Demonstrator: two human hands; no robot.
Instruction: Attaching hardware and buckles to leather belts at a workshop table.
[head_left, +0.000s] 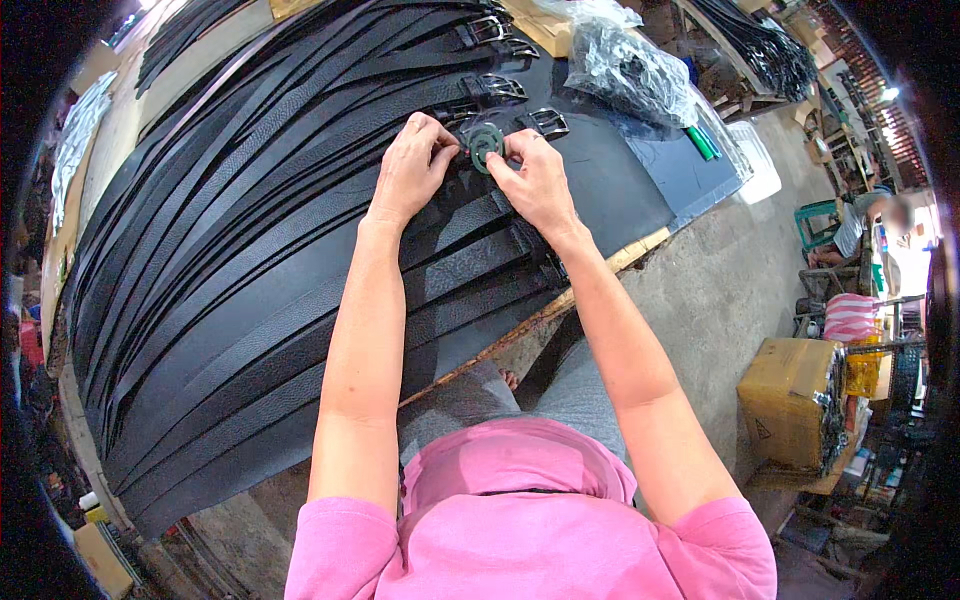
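Both my arms reach over a dark table (610,190) spread with black leather belts (250,200), laid side by side with their buckles towards the right. My right hand (538,182) has its thumb and fingers closed on the edge of a dark green, ring-like round piece (486,146); its exact kind is unclear. At the left side of that piece, my left hand (410,170) is closed in a pinch, and what lies between its fingertips is too small to make out. A silver belt buckle (549,122) lies just beyond my right fingers.
Clear plastic bags (630,75) and a green cylindrical object (702,143) sit at the table's far right. The wooden table edge (500,345) runs close to my body. A cardboard box (790,405) stands to the right, and another person (870,215) sits farther off.
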